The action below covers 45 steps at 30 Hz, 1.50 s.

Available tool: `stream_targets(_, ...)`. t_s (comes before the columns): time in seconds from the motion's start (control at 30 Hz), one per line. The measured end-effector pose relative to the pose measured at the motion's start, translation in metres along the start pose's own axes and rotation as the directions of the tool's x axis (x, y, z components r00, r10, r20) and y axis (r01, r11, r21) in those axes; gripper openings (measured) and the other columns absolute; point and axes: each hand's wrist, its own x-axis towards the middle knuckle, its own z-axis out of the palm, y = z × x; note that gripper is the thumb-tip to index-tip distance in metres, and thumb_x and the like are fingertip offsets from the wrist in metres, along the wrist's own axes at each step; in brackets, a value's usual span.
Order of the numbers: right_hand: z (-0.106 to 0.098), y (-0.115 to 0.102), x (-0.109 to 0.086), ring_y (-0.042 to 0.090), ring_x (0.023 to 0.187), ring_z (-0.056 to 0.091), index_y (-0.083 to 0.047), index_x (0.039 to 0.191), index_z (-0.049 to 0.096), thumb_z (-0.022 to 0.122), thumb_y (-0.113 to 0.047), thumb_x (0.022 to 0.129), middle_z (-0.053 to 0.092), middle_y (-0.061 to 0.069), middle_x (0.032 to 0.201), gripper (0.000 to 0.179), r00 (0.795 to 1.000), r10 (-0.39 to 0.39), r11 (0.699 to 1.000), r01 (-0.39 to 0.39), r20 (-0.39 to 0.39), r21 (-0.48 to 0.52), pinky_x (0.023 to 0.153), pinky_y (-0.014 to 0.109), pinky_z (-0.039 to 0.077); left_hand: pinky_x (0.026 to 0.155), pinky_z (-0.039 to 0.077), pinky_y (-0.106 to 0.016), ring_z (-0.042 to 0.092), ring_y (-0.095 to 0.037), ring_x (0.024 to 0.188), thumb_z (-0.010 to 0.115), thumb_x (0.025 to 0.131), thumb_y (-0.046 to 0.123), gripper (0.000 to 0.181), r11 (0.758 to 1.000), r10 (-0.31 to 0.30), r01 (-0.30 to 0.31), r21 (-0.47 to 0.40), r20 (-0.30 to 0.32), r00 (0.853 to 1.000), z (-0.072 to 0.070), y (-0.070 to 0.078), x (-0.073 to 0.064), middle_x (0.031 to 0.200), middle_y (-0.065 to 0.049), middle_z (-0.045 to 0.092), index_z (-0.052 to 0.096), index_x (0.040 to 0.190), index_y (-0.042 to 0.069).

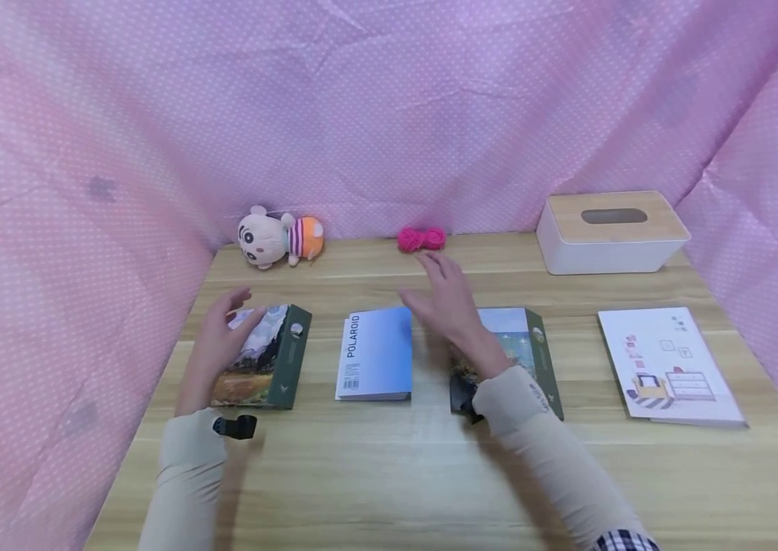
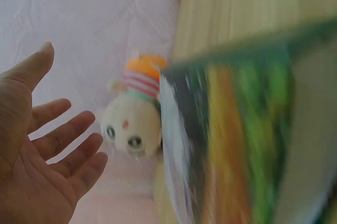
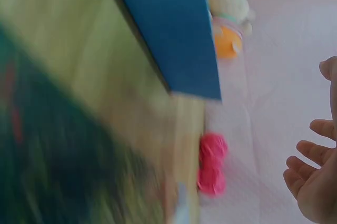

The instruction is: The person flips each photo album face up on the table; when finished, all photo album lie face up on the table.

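Note:
My left hand (image 1: 218, 337) hovers over the left part of a green-spined box (image 1: 256, 375) printed with a landscape painting; its fingers are spread and hold nothing. In the left wrist view, that hand (image 2: 47, 150) stands apart from the painted cover (image 2: 226, 145). My right hand (image 1: 449, 302) is above the table between a blue POLAROID album (image 1: 382, 348) and a second green-spined painted box (image 1: 516, 348), which the right forearm partly covers. Its fingers are loosely spread, with nothing in them. The right wrist view shows this hand (image 3: 316, 171) away from the blue album (image 3: 168, 29).
A white booklet (image 1: 668, 363) with a furniture drawing lies at the right. Along the back are a plush toy (image 1: 279, 239), a pink yarn bundle (image 1: 421, 239) and a white tissue box (image 1: 612, 233) with a wooden lid. Pink dotted cloth (image 1: 389, 115) hangs behind the table.

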Motion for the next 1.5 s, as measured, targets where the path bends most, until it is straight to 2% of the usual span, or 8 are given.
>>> stream_targets(0.17, 0.029, -0.022, -0.002, 0.029, 0.137, 0.034, -0.012, 0.144, 0.040, 0.061, -0.045, 0.088, 0.039, 0.011, 0.147, 0.068, 0.997, -0.004, 1.000, 0.004, 0.072, 0.004, 0.114, 0.047, 0.028, 0.107, 0.034, -0.057, 0.041, -0.043, 0.130, 0.056, 0.096, 0.037, 0.063, 0.999, -0.029, 0.029, -0.014, -0.009, 1.000, -0.012, -0.028, -0.012, 0.140, -0.025, 0.046, 0.038, 0.144, 0.001)
stream_targets(0.37, 0.063, -0.057, -0.007, 0.026, 0.138, 0.034, -0.014, 0.146, 0.038, 0.059, -0.048, 0.089, 0.038, 0.009, 0.149, 0.070, 0.986, -0.022, 1.000, 0.020, 0.163, 0.013, 0.115, 0.044, 0.028, 0.105, 0.033, -0.060, 0.039, -0.048, 0.128, 0.056, 0.096, 0.035, 0.064, 0.995, -0.093, 0.094, -0.043, 0.021, 0.995, -0.027, -0.062, -0.028, 0.139, -0.031, 0.043, 0.036, 0.142, -0.005)
stream_targets(0.57, 0.095, -0.090, -0.013, 0.023, 0.139, 0.033, -0.015, 0.148, 0.035, 0.056, -0.053, 0.089, 0.035, 0.005, 0.151, 0.073, 0.962, -0.035, 0.999, 0.024, 0.271, 0.043, 0.115, 0.041, 0.030, 0.103, 0.034, -0.061, 0.040, -0.052, 0.126, 0.055, 0.096, 0.039, 0.067, 0.982, -0.189, 0.190, -0.026, 0.020, 0.982, -0.035, -0.084, -0.042, 0.139, -0.033, 0.041, 0.035, 0.143, -0.005)
stream_targets(0.7, 0.115, -0.108, -0.021, 0.022, 0.139, 0.034, -0.016, 0.149, 0.033, 0.054, -0.055, 0.090, 0.034, 0.006, 0.152, 0.074, 0.945, -0.045, 0.997, 0.023, 0.325, 0.072, 0.113, 0.042, 0.033, 0.102, 0.036, -0.061, 0.042, -0.052, 0.125, 0.054, 0.096, 0.042, 0.070, 0.978, -0.209, 0.209, 0.005, 0.045, 0.977, -0.037, -0.094, -0.046, 0.139, -0.034, 0.042, 0.033, 0.145, -0.004)
stream_targets(0.9, 0.134, -0.127, -0.033, 0.022, 0.140, 0.033, -0.016, 0.151, 0.028, 0.054, -0.054, 0.092, 0.031, 0.006, 0.153, 0.075, 0.914, 0.012, 0.983, -0.085, 0.406, 0.162, 0.111, 0.042, 0.036, 0.103, 0.036, -0.060, 0.043, -0.049, 0.125, 0.053, 0.095, 0.047, 0.076, 0.976, -0.219, 0.217, 0.036, 0.104, 0.970, -0.034, -0.100, -0.046, 0.140, -0.031, 0.042, 0.029, 0.147, -0.002)
stream_targets(1.13, 0.156, -0.143, -0.045, 0.022, 0.142, 0.030, -0.019, 0.153, 0.021, 0.053, -0.053, 0.092, 0.026, 0.006, 0.155, 0.077, 0.876, 0.063, 0.965, -0.175, 0.478, 0.195, 0.112, 0.040, 0.035, 0.102, 0.037, -0.058, 0.045, -0.046, 0.125, 0.054, 0.094, 0.047, 0.075, 0.975, -0.222, 0.220, 0.033, 0.112, 0.968, -0.028, -0.099, -0.044, 0.139, -0.027, 0.046, 0.031, 0.147, 0.000)
stream_targets(1.27, 0.165, -0.150, -0.051, 0.023, 0.143, 0.025, -0.017, 0.153, 0.018, 0.055, -0.053, 0.091, 0.021, 0.007, 0.157, 0.081, 0.867, 0.103, 0.960, -0.215, 0.488, 0.178, 0.113, 0.039, 0.033, 0.102, 0.038, -0.057, 0.047, -0.045, 0.124, 0.054, 0.094, 0.048, 0.074, 0.974, -0.222, 0.216, 0.062, 0.123, 0.967, -0.024, -0.098, -0.043, 0.139, -0.026, 0.047, 0.032, 0.147, 0.002)
stream_targets(1.5, 0.170, -0.153, -0.052, 0.026, 0.147, 0.016, -0.015, 0.155, 0.012, 0.055, -0.048, 0.092, 0.010, 0.012, 0.160, 0.083, 0.860, 0.156, 0.937, -0.285, 0.486, 0.204, 0.115, 0.042, 0.030, 0.102, 0.039, -0.057, 0.047, -0.046, 0.125, 0.058, 0.091, 0.049, 0.074, 0.970, -0.244, 0.240, 0.043, 0.131, 0.961, -0.019, -0.096, -0.042, 0.138, -0.028, 0.047, 0.037, 0.146, 0.005)
